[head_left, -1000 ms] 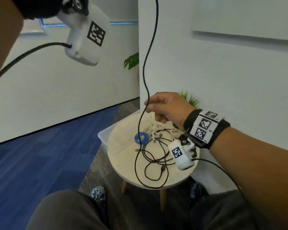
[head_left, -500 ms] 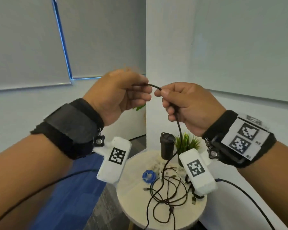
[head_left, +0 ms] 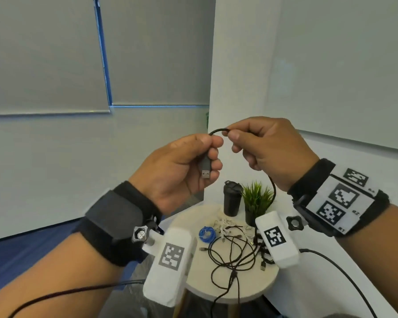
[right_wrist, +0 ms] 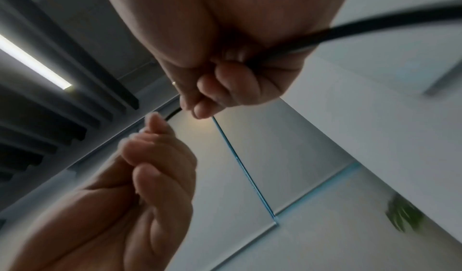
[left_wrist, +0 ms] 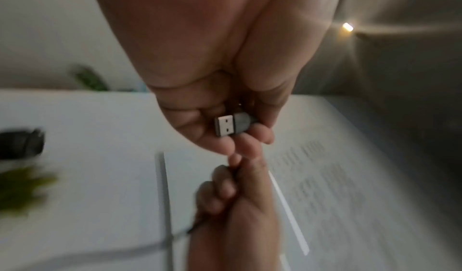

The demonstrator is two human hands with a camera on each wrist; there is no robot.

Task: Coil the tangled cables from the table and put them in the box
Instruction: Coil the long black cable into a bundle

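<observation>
Both hands are raised in front of me, high above the table. My left hand [head_left: 207,154] grips the end of a black cable [head_left: 217,131], and its USB plug [head_left: 205,169] points down out of the curled fingers; the plug [left_wrist: 231,125] also shows in the left wrist view. My right hand [head_left: 239,138] pinches the same cable a short way along, with a small arch of cable between the hands. Past the right palm the cable [head_left: 272,189] drops to the tangle of black cables [head_left: 234,255] on the round table [head_left: 216,292]. A box does not show.
On the table also lie a blue coiled cable [head_left: 206,234], white cables [head_left: 225,227], a black cup [head_left: 232,198] and a small green plant [head_left: 256,200]. A white wall corner stands behind the table. Blue carpet lies at the left.
My left hand came down from overhead and met the right hand at chest height. It has turned, so the USB plug now points down from its fingers. My view tilted up.
</observation>
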